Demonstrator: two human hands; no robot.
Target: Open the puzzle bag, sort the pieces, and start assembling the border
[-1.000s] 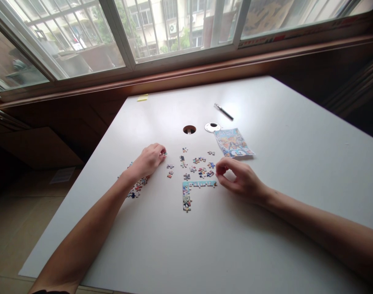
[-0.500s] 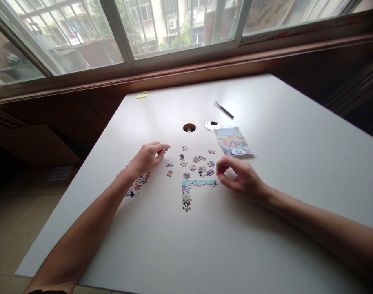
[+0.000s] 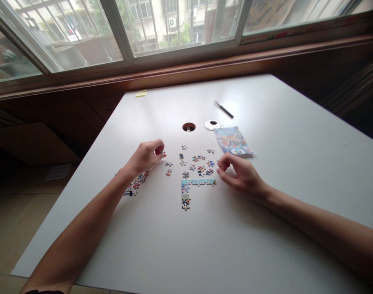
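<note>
— Puzzle pieces first: what did they look like?

— Small, flat cardboard pieces with bright cartoon print, too tiny for me to read the pictures. My left hand (image 3: 146, 157) pinched one small colourful puzzle piece (image 3: 160, 152) between thumb and fingertips, just above the white table (image 3: 281, 163), left of the loose scatter.

— And your other hand?

— My right hand (image 3: 240, 173) rested on the tabletop with the fingers curled loosely inward, near the right end of the joined strip. I could not tell whether it held anything.

— What had been joined?

— One L-shaped section of light-blue border pieces (image 3: 189, 188), a short row running right and a column running toward me, lying between my hands.

— How many of each?

— Roughly a dozen loose pieces (image 3: 198, 163) sat just beyond that section, and one heap of unsorted pieces (image 3: 134, 185) lay partly under my left wrist; neither could be counted exactly. Farther off I counted one printed reference picture (image 3: 234, 141), one dark pen (image 3: 223, 110), one round cable hole (image 3: 189, 127), one silver hole cover (image 3: 212, 125) beside it, and one yellow sticky note (image 3: 141, 93) at the far edge.
</note>
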